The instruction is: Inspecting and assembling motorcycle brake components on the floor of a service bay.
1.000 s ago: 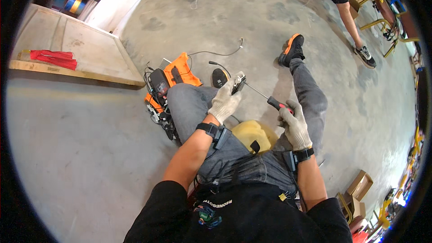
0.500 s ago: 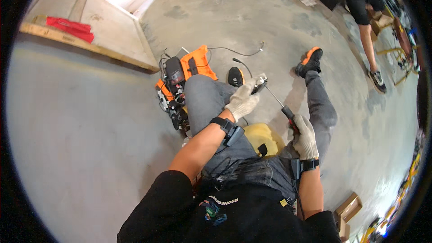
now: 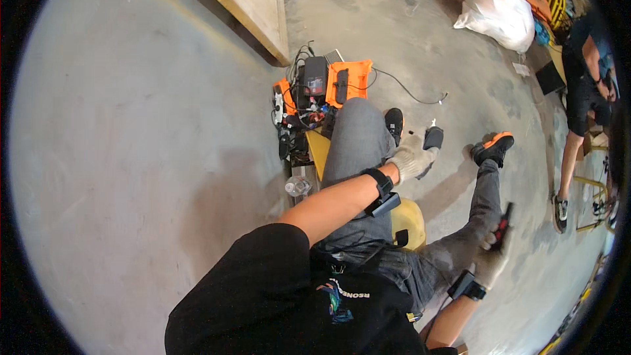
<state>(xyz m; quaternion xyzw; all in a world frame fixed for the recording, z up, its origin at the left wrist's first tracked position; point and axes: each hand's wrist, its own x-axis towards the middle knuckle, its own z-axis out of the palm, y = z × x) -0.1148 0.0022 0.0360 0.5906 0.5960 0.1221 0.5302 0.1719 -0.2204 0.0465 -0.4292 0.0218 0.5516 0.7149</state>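
Note:
My left hand [image 3: 413,159], in a pale knit glove, is closed around a dark grey rounded piece [image 3: 433,137] with a small white part at its far end. It is held in front of my bent left knee; I cannot make out its exact kind. Out to the right, beside my right leg, my gloved right hand [image 3: 490,261] is closed on a screwdriver [image 3: 503,225] with a red and black handle. The screwdriver's shaft does not show clearly, and the right hand is somewhat blurred. The two hands are well apart.
Left of my knee lie a black box-shaped device [image 3: 315,76], an orange plastic shell [image 3: 358,80], cables and a clear plastic bottle [image 3: 298,186]. A wooden board [image 3: 253,6] stands at far left. A white sack [image 3: 497,10] and another person [image 3: 582,92] are at right.
My view has swung left. My right hand has drawn the screwdriver away from the piece in my left hand and out to the right. The left hand still holds its piece.

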